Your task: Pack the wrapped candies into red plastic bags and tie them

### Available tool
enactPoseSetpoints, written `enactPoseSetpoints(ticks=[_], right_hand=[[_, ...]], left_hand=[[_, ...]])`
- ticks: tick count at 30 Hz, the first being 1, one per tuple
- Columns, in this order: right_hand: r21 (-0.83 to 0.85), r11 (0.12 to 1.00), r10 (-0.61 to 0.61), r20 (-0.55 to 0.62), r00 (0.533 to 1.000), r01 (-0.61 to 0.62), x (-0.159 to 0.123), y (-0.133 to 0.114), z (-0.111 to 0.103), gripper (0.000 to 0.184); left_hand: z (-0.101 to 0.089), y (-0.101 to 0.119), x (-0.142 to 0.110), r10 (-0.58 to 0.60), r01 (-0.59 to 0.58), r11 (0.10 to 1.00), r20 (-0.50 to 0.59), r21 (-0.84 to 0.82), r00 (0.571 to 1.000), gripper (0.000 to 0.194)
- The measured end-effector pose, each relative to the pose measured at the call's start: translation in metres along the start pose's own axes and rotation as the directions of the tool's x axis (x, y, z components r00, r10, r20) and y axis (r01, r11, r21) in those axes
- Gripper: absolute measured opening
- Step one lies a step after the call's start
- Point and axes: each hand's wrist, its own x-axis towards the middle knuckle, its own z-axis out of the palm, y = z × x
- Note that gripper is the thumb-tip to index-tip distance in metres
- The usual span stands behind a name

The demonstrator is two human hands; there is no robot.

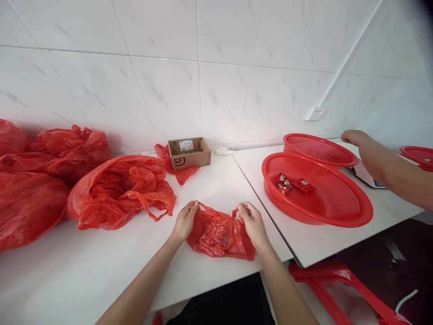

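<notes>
A thin red plastic bag point(219, 237) lies on the white table in front of me, bulging a little; what is inside cannot be made out. My left hand point(185, 221) pinches its upper left handle between thumb and fingers. At the upper right, my right hand point(251, 221) grips the other handle, fingers curled closed. Between the hands the bag's top edge sags. Left of my left hand sits a larger open red bag point(101, 203) filled with crumpled red plastic.
Beyond my hands stands an open cardboard box point(191, 158) on red plastic. A red basket point(324, 198) at right holds several small packets point(284, 184); another red basket point(318, 149) is behind it. Full red bags point(30, 203) crowd the left. Another person's arm point(389, 160) reaches over a scale point(368, 174).
</notes>
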Motion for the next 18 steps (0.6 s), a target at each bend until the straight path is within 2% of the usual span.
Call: enactPoseSetpoints(ticks=[1,3,4,6,9,12,15,18], right_hand=[[0.158,0.987,0.033,-0.002,0.999,-0.032,-0.008,-0.002,-0.007,0.033],[0.474,0.877,0.101,-0.009,0.995,-0.084,-0.022,-0.006,-0.021,0.031],[0.586,0.806,0.124,-0.027,0.992,-0.084,-0.027,-0.007,-0.03,0.031],[0.687,0.726,0.142,-0.106,0.984,-0.03,-0.034,-0.008,-0.046,0.028],[0.714,0.698,0.137,-0.203,0.97,0.051,-0.038,-0.007,-0.065,0.024],[0.686,0.727,0.135,-0.204,0.97,0.043,-0.042,-0.005,-0.077,0.026],[0.596,0.803,0.153,-0.213,0.965,0.004,-0.05,-0.008,-0.09,0.026],[0.497,0.868,0.164,-0.277,0.947,-0.004,-0.061,-0.021,-0.104,0.026]], left_hand=[[-0.005,0.002,-0.004,-0.027,0.026,0.996,-0.01,-0.09,1.0,0.04],[-0.015,0.006,-0.013,-0.08,0.066,0.961,-0.042,-0.267,0.996,0.038],[-0.019,0.007,-0.017,-0.107,0.078,0.933,-0.064,-0.35,0.992,0.037],[-0.025,0.009,-0.025,-0.162,0.091,0.864,-0.103,-0.496,0.981,0.035],[-0.028,0.014,-0.036,-0.231,0.119,0.759,-0.094,-0.64,0.968,0.032],[-0.027,0.023,-0.045,-0.264,0.134,0.686,-0.074,-0.715,0.962,0.029],[-0.029,0.037,-0.058,-0.253,0.105,0.658,-0.088,-0.745,0.964,0.027],[-0.034,0.061,-0.081,-0.19,0.034,0.666,-0.126,-0.745,0.974,0.03]])
